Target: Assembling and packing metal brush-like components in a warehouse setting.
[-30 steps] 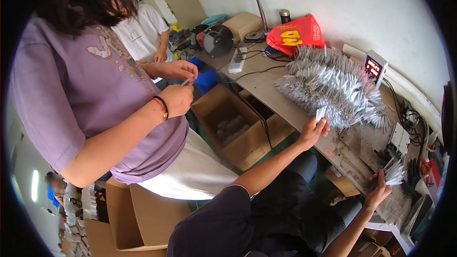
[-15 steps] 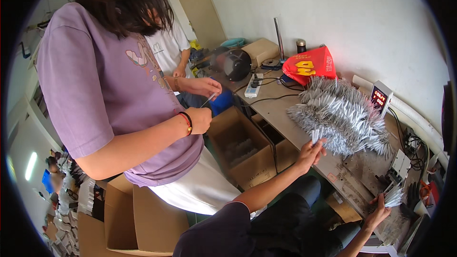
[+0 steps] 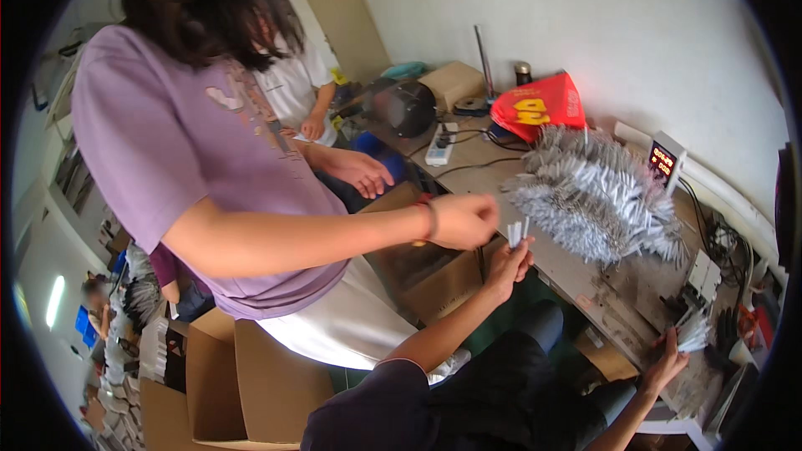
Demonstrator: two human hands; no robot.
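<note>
Between the fingers of my left hand [image 3: 509,269], a few thin white strips [image 3: 516,235] stand upright. A co-worker's hand [image 3: 468,221], blurred by motion, is just left of those strips; whether it touches them I cannot tell. Low at the right, by the table edge, my right hand [image 3: 664,362] grips a fanned bundle of similar whitish strips [image 3: 694,333] next to a small metal device [image 3: 703,274]. A big heap of thin silvery-white pieces [image 3: 593,200] covers the table beyond my left hand.
The co-worker in a purple shirt [image 3: 150,108] stands close on my left, with another person in white [image 3: 292,88] behind. Cardboard boxes [image 3: 276,384] stand on the floor. Along the wall are a red bag [image 3: 543,108], a power strip [image 3: 440,146], a digital display [image 3: 664,162] and cables.
The co-worker's nearer hand has moved right, toward the strips in my left hand, and their two hands have parted. My left hand has shifted slightly left and down; my right hand still holds its bundle.
</note>
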